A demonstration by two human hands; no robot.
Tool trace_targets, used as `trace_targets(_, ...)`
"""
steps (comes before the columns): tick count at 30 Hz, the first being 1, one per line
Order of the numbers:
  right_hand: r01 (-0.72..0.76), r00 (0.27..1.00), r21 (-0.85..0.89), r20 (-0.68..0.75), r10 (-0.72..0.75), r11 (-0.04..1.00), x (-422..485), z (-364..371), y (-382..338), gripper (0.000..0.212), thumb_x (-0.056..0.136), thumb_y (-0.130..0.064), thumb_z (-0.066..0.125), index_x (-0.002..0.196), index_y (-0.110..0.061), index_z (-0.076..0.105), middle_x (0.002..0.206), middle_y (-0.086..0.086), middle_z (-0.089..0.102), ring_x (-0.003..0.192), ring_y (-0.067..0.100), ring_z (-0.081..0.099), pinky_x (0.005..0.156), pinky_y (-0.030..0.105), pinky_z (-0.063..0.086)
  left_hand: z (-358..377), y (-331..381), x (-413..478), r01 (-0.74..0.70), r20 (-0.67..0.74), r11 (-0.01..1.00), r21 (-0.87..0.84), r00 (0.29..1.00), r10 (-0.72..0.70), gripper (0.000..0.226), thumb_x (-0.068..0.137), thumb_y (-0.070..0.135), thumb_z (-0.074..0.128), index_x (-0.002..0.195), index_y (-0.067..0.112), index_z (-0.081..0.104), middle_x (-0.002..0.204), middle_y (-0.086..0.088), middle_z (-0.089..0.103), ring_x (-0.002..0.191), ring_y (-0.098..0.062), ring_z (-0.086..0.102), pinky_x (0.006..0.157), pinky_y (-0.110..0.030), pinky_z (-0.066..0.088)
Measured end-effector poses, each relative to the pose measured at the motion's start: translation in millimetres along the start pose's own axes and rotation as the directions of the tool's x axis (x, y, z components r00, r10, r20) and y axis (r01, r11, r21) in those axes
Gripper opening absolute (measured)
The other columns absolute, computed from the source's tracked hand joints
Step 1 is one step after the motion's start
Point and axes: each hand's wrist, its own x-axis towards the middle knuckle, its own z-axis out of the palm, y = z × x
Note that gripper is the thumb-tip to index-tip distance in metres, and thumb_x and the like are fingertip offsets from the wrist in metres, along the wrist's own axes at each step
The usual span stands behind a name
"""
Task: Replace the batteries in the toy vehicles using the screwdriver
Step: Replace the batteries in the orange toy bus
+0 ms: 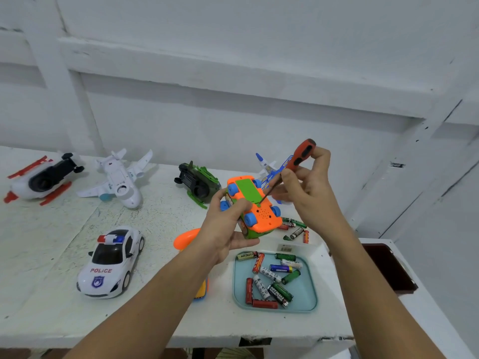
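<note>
White-painted walls back a white worktop (51, 320), and the work sits just right of centre. The left hand (223, 229) grips the orange toy car (264, 218) off the surface, belly up with its blue wheels skyward. Its fingers (239, 206) curl over the near side. The car's long axis runs from 11 o'clock to 5 o'clock, and the green battery cover (246, 190) fills the far half of the underside.

The right hand (311, 195) pinches the screwdriver (298, 159) by its red and black handle. The handle leans toward 1 o'clock and the shaft slants down toward 7 o'clock. The tip meets the cover's near edge, where a screw tab seems to sit. The screw itself is too small to make out.

I judge this to be the screw-working step on the cover. Whether it is loosening or tightening cannot be told. The next move calls for keeping the tip seated and in line with the screw while the handle is twisted and the left hand keeps the car from turning.

At 5 o'clock from the car a teal tray (304, 291) holds batteries (269, 275). Loose batteries (295, 229) lie just beside the car at 3 o'clock.
</note>
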Motion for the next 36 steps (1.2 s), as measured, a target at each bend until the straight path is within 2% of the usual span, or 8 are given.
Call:
trace_targets(8,0.145,0.989,-0.125,0.031,-0.142,0.982,7,0,-9,0.06,0.094,-0.015,0.051,0.135,-0.044,0.019,0.081,0.007,0.072,0.077,0.022,0.072,0.082,0.045,0.058,-1,4,-2,-0.012,0.002,1.0,-0.007,1.0,0.012,0.059,0.09,0.015,0.066,0.138,0.037,0.04,0.117,-0.01,0.061,0.064,-0.035,0.073,0.053,-0.04,0.06)
trace_targets(13,0.21,0.974,-0.135,-0.054,-0.219,0.968,12,-3,-18,0.046,0.09,-0.008,0.057,0.126,-0.034,0.043,0.112,-0.004,0.067,0.1,0.009,0.067,0.082,0.038,0.059,-3,4,-2,-0.011,-0.004,1.0,-0.023,1.0,0.011,0.061,0.09,0.015,0.066,0.14,0.037,0.038,0.13,-0.013,0.056,0.064,-0.034,0.073,0.053,-0.04,0.059)
trace_targets(18,0.291,0.945,-0.106,-0.122,-0.303,0.951,21,-2,-30,0.026,0.092,0.0,0.049,0.113,-0.013,0.058,0.111,0.005,0.065,0.094,0.009,0.069,0.071,0.023,0.057,-3,4,-2,-0.015,-0.009,0.999,-0.035,1.0,0.015,0.061,0.09,0.015,0.066,0.14,0.038,0.039,0.131,-0.012,0.056,0.065,-0.034,0.073,0.053,-0.04,0.059)
trace_targets(21,0.271,0.958,-0.011,-0.098,-0.271,0.963,23,1,-40,0.029,0.089,0.005,0.053,0.103,-0.02,0.056,0.102,0.006,0.067,0.087,0.02,0.071,0.065,0.032,0.059,-1,5,-3,-0.026,-0.01,0.999,-0.037,1.0,0.025,0.061,0.09,0.015,0.067,0.14,0.037,0.039,0.133,-0.011,0.056,0.066,-0.033,0.074,0.053,-0.039,0.059)
trace_targets(27,0.377,0.915,-0.136,-0.1,-0.392,0.916,22,5,-47,0.041,0.081,-0.002,0.073,0.088,-0.033,0.048,0.08,0.008,0.061,0.07,0.021,0.065,0.054,0.024,0.053,0,6,-4,-0.038,-0.01,0.999,-0.035,0.999,0.038,0.062,0.09,0.016,0.067,0.139,0.038,0.039,0.132,-0.011,0.056,0.066,-0.033,0.074,0.053,-0.039,0.059)
trace_targets(30,0.405,0.897,-0.161,-0.119,-0.425,0.9,21,4,-48,0.037,0.081,-0.002,0.071,0.089,-0.033,0.051,0.093,0.004,0.062,0.081,0.015,0.065,0.057,0.018,0.051,-1,6,-4,-0.044,-0.018,0.998,-0.039,0.999,0.043,0.062,0.089,0.015,0.068,0.14,0.038,0.039,0.131,-0.01,0.057,0.066,-0.032,0.074,0.053,-0.04,0.059)
trace_targets(33,0.392,0.909,-0.093,-0.113,-0.401,0.915,20,2,-49,0.03,0.081,0.002,0.052,0.087,-0.028,0.051,0.113,-0.002,0.062,0.098,0.009,0.066,0.066,0.019,0.053,-1,7,-4,-0.046,-0.016,0.998,-0.04,0.999,0.046,0.062,0.089,0.015,0.068,0.14,0.037,0.039,0.129,-0.01,0.058,0.065,-0.033,0.073,0.054,-0.04,0.059)
trace_targets(36,0.359,0.925,-0.052,-0.112,-0.363,0.932,20,0,-49,0.031,0.084,0.008,0.055,0.085,-0.023,0.049,0.103,0.006,0.068,0.082,0.017,0.071,0.067,0.02,0.053,-1,8,-4,-0.049,-0.023,0.998,-0.04,0.999,0.048,0.062,0.089,0.015,0.068,0.139,0.038,0.039,0.128,-0.01,0.057,0.065,-0.033,0.073,0.054,-0.039,0.059)
